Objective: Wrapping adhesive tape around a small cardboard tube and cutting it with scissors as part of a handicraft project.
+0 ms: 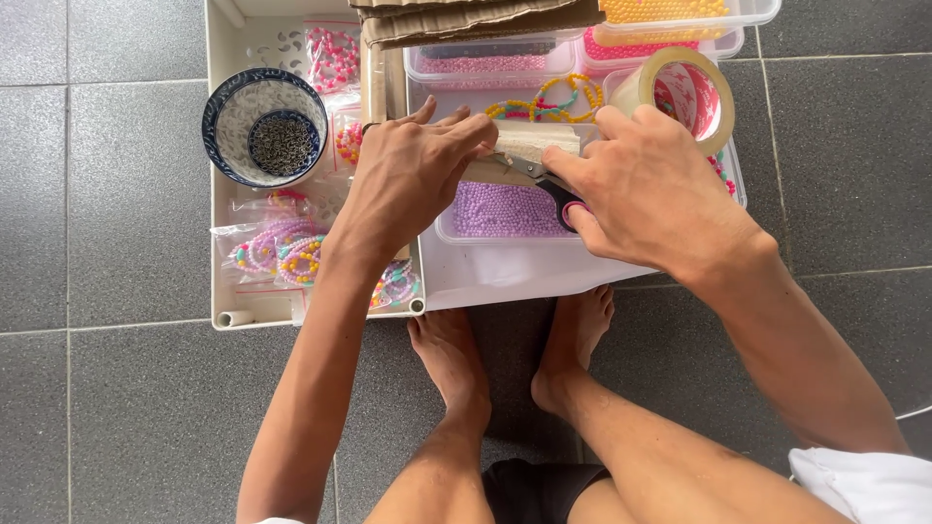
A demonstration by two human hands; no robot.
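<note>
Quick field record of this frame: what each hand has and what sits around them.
left hand: presses on a pale strip
right hand: grips scissors, tape roll against its fingers
under hands: clear box of purple beads
left side: white tray, blue bowl, bagged bead bracelets
top: cardboard, more bead boxes

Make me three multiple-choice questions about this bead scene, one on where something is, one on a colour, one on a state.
1. Where is the blue-patterned bowl?
A. in the white tray
B. on the floor tiles
C. on the cardboard

2. What colour are the beads in the clear box under the hands?
A. green
B. purple
C. black

3. What is the right hand doing?
A. lying flat and empty
B. gripping scissors
C. holding a cup

Answers: 1 A, it sits inside the tray left of the left hand. 2 B, they show lilac. 3 B, fingers pass through the scissors handle.
</note>
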